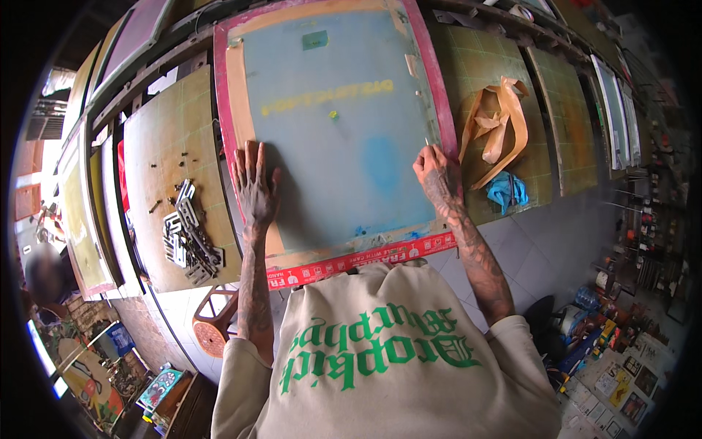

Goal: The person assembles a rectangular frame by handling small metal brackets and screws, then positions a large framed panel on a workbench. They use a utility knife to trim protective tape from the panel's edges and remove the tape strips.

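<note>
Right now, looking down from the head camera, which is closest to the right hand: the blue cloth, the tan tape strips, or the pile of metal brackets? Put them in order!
From the right hand:
1. Crumpled blue cloth, just to its right.
2. Loose tan tape strips, right and farther up the board.
3. Pile of grey metal brackets, far left, beyond the left hand.
</note>
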`<state>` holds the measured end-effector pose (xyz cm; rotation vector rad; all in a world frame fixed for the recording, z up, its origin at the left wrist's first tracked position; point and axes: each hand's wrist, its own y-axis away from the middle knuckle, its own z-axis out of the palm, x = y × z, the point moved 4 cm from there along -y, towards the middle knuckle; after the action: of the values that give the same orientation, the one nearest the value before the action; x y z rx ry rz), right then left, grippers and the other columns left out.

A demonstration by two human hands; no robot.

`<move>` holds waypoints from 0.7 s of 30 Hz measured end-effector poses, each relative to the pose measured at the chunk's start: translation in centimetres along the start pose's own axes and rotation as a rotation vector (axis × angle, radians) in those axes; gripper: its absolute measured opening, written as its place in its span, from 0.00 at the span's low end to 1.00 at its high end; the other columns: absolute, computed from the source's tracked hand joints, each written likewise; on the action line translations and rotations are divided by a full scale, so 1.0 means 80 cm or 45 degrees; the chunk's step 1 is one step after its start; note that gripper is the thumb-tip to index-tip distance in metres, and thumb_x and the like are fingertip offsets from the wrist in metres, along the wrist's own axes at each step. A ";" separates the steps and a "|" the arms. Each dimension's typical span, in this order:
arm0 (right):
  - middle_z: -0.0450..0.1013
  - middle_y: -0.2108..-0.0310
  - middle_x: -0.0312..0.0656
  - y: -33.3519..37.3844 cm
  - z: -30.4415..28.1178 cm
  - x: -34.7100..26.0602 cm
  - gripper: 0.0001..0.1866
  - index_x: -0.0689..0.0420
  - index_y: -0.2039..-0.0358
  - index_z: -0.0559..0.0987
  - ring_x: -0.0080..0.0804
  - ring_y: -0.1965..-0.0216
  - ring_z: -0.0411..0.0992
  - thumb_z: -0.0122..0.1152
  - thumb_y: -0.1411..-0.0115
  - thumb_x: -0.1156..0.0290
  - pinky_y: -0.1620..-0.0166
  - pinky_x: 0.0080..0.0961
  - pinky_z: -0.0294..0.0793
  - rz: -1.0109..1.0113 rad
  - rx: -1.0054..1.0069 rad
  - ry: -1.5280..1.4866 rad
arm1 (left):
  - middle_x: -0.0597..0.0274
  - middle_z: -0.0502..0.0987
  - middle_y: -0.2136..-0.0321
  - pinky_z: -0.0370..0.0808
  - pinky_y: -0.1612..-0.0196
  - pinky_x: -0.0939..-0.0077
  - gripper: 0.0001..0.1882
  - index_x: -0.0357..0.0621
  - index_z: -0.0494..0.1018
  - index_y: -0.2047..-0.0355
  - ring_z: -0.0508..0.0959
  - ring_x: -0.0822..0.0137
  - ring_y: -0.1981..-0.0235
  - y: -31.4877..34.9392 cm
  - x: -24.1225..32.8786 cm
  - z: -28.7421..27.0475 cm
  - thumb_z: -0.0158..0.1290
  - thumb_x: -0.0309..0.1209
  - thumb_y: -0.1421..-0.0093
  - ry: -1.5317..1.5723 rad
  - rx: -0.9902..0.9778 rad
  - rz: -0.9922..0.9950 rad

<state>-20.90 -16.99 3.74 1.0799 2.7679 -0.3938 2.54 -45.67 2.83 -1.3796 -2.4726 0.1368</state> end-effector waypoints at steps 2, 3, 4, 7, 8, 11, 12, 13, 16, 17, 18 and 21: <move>0.70 0.73 0.41 0.002 0.002 0.012 0.09 0.58 0.71 0.71 0.41 0.73 0.73 0.59 0.42 0.67 0.70 0.36 0.73 0.027 -0.064 -0.001 | 0.58 0.49 0.32 0.41 0.31 0.55 0.31 0.53 0.53 0.33 0.45 0.54 0.30 -0.006 0.000 0.009 0.44 0.44 0.34 -0.006 -0.011 0.001; 0.71 0.72 0.41 0.006 0.000 0.016 0.09 0.58 0.71 0.71 0.41 0.73 0.74 0.58 0.42 0.67 0.70 0.35 0.73 0.051 -0.051 -0.077 | 0.58 0.49 0.32 0.41 0.31 0.55 0.31 0.53 0.53 0.33 0.44 0.54 0.30 -0.007 0.000 0.010 0.44 0.44 0.34 0.010 -0.010 0.010; 0.71 0.72 0.42 0.005 -0.002 0.015 0.09 0.58 0.71 0.72 0.41 0.73 0.74 0.58 0.42 0.67 0.70 0.35 0.73 0.063 -0.043 -0.156 | 0.58 0.49 0.32 0.41 0.31 0.56 0.31 0.53 0.53 0.33 0.44 0.54 0.30 -0.004 -0.002 0.011 0.45 0.44 0.34 0.012 -0.010 0.006; 0.72 0.70 0.43 0.008 -0.007 0.004 0.08 0.58 0.69 0.73 0.41 0.73 0.74 0.58 0.41 0.67 0.70 0.35 0.73 -0.030 0.075 -0.073 | 0.59 0.49 0.32 0.41 0.31 0.56 0.31 0.54 0.53 0.33 0.45 0.54 0.30 -0.002 -0.003 0.007 0.45 0.44 0.34 0.009 -0.007 -0.008; 0.72 0.70 0.43 0.011 -0.007 0.005 0.08 0.59 0.68 0.73 0.42 0.73 0.74 0.58 0.41 0.67 0.71 0.36 0.73 -0.036 0.095 -0.037 | 0.59 0.49 0.32 0.41 0.31 0.56 0.31 0.54 0.53 0.33 0.45 0.54 0.30 -0.004 -0.002 0.010 0.45 0.44 0.34 0.016 -0.002 -0.002; 0.71 0.72 0.47 0.011 0.006 0.009 0.08 0.62 0.69 0.72 0.45 0.71 0.74 0.59 0.43 0.71 0.70 0.35 0.73 0.173 -0.011 -0.299 | 0.61 0.49 0.32 0.45 0.31 0.57 0.31 0.55 0.52 0.33 0.46 0.55 0.31 -0.005 0.001 0.013 0.46 0.42 0.35 -0.011 0.021 0.006; 0.70 0.72 0.47 0.009 0.004 0.006 0.08 0.62 0.69 0.72 0.45 0.72 0.73 0.59 0.43 0.72 0.70 0.35 0.73 0.139 -0.041 -0.251 | 0.61 0.49 0.32 0.45 0.31 0.57 0.31 0.55 0.52 0.33 0.46 0.55 0.31 -0.004 0.002 0.012 0.46 0.42 0.35 -0.021 0.018 0.007; 0.70 0.72 0.47 0.006 -0.001 0.004 0.07 0.62 0.69 0.71 0.46 0.72 0.73 0.59 0.44 0.73 0.70 0.35 0.73 0.106 -0.071 -0.203 | 0.61 0.49 0.32 0.45 0.31 0.57 0.31 0.55 0.52 0.33 0.46 0.55 0.31 -0.004 0.001 0.010 0.46 0.42 0.35 -0.029 0.014 0.009; 0.69 0.71 0.45 0.002 0.001 0.013 0.07 0.62 0.68 0.71 0.45 0.71 0.73 0.59 0.46 0.76 0.70 0.34 0.74 -0.068 -0.140 -0.105 | 0.61 0.49 0.32 0.45 0.31 0.57 0.31 0.55 0.52 0.33 0.46 0.55 0.30 -0.004 0.001 0.009 0.45 0.42 0.35 -0.028 0.030 0.016; 0.69 0.71 0.45 0.000 0.003 0.017 0.07 0.62 0.67 0.71 0.45 0.71 0.73 0.59 0.46 0.77 0.70 0.34 0.74 -0.139 -0.161 -0.081 | 0.61 0.49 0.32 0.44 0.31 0.57 0.31 0.55 0.52 0.33 0.46 0.55 0.30 -0.004 0.001 0.010 0.45 0.42 0.35 -0.031 0.035 0.018; 0.69 0.70 0.44 -0.001 -0.002 0.022 0.07 0.61 0.67 0.72 0.43 0.71 0.73 0.59 0.47 0.77 0.69 0.33 0.74 -0.257 -0.159 -0.141 | 0.61 0.49 0.32 0.44 0.31 0.57 0.31 0.55 0.52 0.33 0.46 0.55 0.30 -0.005 0.001 0.012 0.45 0.42 0.35 -0.034 0.040 0.019; 0.69 0.67 0.41 -0.007 -0.027 0.026 0.11 0.61 0.64 0.74 0.39 0.71 0.73 0.60 0.50 0.79 0.68 0.32 0.76 -0.565 -0.182 -0.268 | 0.60 0.49 0.32 0.44 0.31 0.57 0.31 0.55 0.52 0.33 0.46 0.55 0.31 -0.006 0.002 0.012 0.45 0.43 0.35 -0.006 0.031 0.030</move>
<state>-22.90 -15.43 5.45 0.3621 2.7725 -0.3280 1.79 -45.76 2.05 -1.4007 -2.4509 0.1751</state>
